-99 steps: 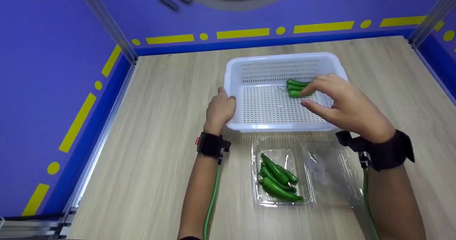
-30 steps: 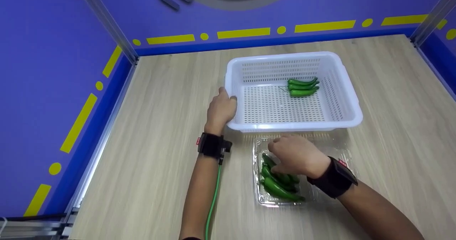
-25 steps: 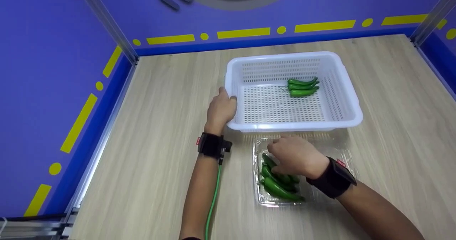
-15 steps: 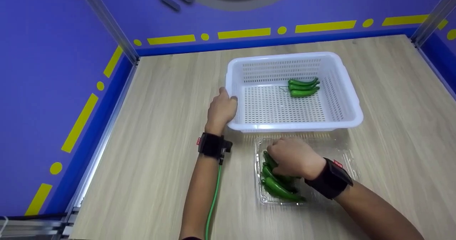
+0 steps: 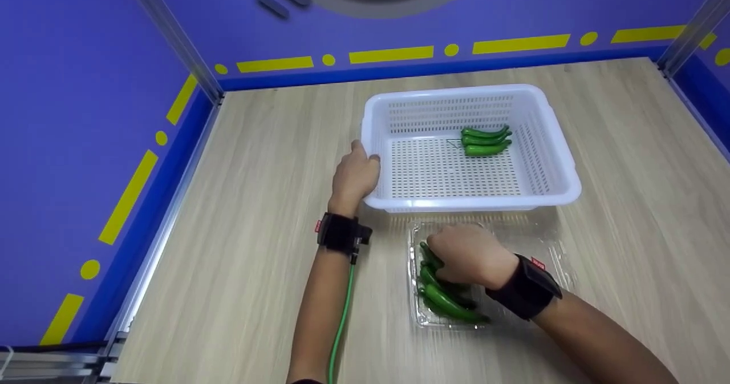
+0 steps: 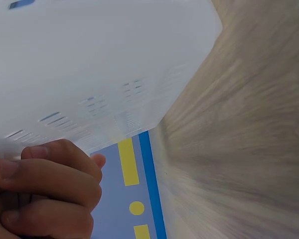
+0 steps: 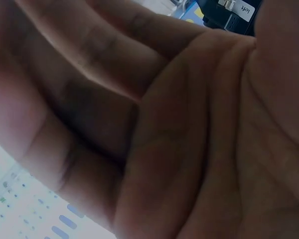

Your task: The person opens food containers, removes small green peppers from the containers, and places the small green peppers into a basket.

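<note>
My left hand (image 5: 356, 173) grips the left rim of a white perforated plastic basket (image 5: 473, 203); in the left wrist view its curled fingers (image 6: 60, 184) are against the basket wall (image 6: 89, 59). Three green chili peppers (image 5: 485, 141) lie side by side in the basket's right half. Nearer, my right hand (image 5: 473, 255) reaches into a clear plastic clamshell box (image 5: 413, 284), bent down over several green chili peppers (image 5: 450, 304). Its fingertips are hidden below the hand, so I cannot tell whether they pinch a pepper. The right wrist view is filled by the palm (image 7: 174, 144).
The box's clear lid (image 5: 547, 238) lies folded open to the right, partly under the right wrist. The basket stands just behind the box on a wooden table (image 5: 256, 201). Blue-purple panels (image 5: 399, 24) with yellow marks wall the back and sides.
The right hand has moved from over the basket's peppers down to the box. In the last second it shifts slightly and the box moves a little. The left hand stays on the basket.
</note>
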`<state>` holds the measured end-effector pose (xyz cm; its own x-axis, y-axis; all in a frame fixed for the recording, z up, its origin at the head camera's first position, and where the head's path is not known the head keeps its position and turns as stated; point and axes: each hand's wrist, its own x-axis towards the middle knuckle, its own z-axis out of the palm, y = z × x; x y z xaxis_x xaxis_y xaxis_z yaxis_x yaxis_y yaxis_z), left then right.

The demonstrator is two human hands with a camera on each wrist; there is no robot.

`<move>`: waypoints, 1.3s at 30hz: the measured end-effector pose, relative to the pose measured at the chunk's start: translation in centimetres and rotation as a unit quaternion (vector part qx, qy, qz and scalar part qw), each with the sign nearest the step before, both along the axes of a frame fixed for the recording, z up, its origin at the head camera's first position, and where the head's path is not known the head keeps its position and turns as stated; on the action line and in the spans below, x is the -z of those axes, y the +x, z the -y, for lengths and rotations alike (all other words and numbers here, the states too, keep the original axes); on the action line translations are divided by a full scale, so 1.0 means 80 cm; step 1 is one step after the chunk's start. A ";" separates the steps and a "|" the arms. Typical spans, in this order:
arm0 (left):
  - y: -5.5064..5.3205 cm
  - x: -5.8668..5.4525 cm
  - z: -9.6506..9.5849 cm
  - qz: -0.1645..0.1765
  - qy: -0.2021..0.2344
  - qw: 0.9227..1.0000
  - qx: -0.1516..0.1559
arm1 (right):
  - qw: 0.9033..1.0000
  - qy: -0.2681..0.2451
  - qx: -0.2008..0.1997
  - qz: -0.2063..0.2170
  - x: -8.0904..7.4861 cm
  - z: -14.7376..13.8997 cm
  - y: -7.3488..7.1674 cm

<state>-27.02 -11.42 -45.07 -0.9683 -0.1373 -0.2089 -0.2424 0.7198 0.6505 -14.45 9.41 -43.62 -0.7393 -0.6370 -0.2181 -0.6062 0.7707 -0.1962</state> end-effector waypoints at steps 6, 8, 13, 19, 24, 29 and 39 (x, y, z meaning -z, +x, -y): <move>0.001 0.000 -0.001 -0.003 -0.001 1.000 -0.001 | 1.000 0.003 -0.007 -0.003 0.002 0.001 0.000; 0.001 0.000 -0.001 -0.004 -0.001 1.000 0.000 | 1.000 0.003 -0.013 -0.007 0.003 0.001 0.000; 0.001 -0.001 -0.001 -0.008 -0.003 1.000 0.001 | 0.999 -0.004 -0.031 -0.022 0.006 0.002 0.002; 0.000 -0.001 -0.001 -0.019 0.005 1.000 0.010 | 0.999 -0.008 -0.036 -0.035 0.009 0.005 0.003; 0.000 0.000 -0.001 -0.016 0.003 1.000 0.007 | 0.999 0.000 -0.037 -0.027 0.011 0.005 0.003; 0.000 -0.001 0.000 -0.015 0.005 1.000 0.001 | 0.999 0.001 -0.035 -0.015 0.009 0.005 0.002; 0.000 0.001 0.001 -0.010 0.008 1.000 0.000 | 1.000 -0.012 -0.022 -0.001 0.006 0.002 0.002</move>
